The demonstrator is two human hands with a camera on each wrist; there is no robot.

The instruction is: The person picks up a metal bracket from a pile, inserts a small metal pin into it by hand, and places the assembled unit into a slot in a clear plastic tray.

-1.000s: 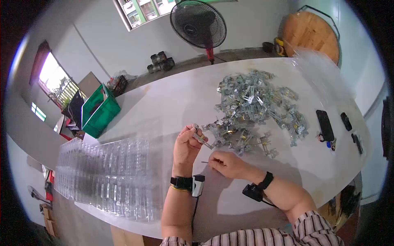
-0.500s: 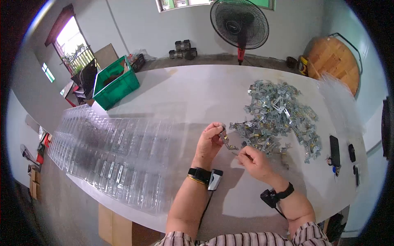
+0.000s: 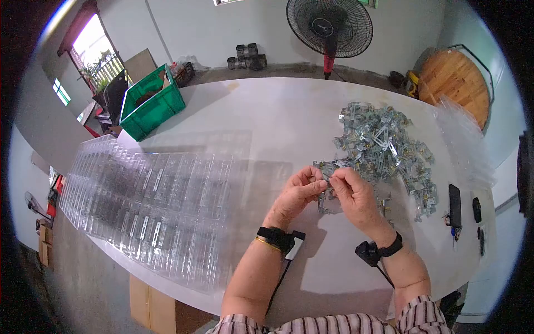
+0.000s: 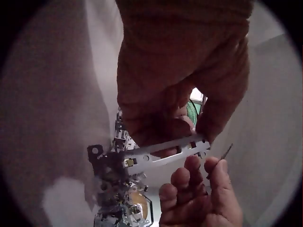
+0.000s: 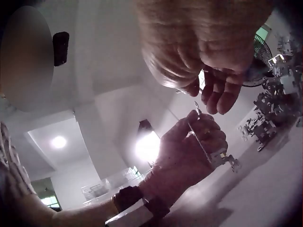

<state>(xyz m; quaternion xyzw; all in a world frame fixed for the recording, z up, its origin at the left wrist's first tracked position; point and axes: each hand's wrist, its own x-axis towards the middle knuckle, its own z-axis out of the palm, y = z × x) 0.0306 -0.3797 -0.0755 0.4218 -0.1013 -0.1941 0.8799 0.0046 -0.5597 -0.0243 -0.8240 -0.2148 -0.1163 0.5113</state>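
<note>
The left hand [image 3: 300, 195] holds a long slotted metal bracket [image 4: 165, 155] between thumb and fingers, beside the pile of metal parts [image 3: 378, 139]. In the left wrist view the bracket lies across the fingertips, with a brass-coloured bit near one end. Close to the bracket's other end, the right hand [image 3: 355, 200] pinches a thin dark pin-like piece [image 4: 227, 152] between thumb and forefinger. The two hands are almost touching in the head view. Whether the pin meets the bracket cannot be told.
Clear plastic trays [image 3: 150, 206], a few slots holding metal strips, lie at the left of the white table [image 3: 267, 117]. A green crate [image 3: 153, 108] stands at the back left. A phone [image 3: 455, 206], small dark items and plastic sheeting [image 3: 461, 139] are on the right. Behind stands a fan.
The right hand has moved up and left to meet the left hand. The left hand has turned and shifted slightly right, still holding the bracket. The head view has panned right.
</note>
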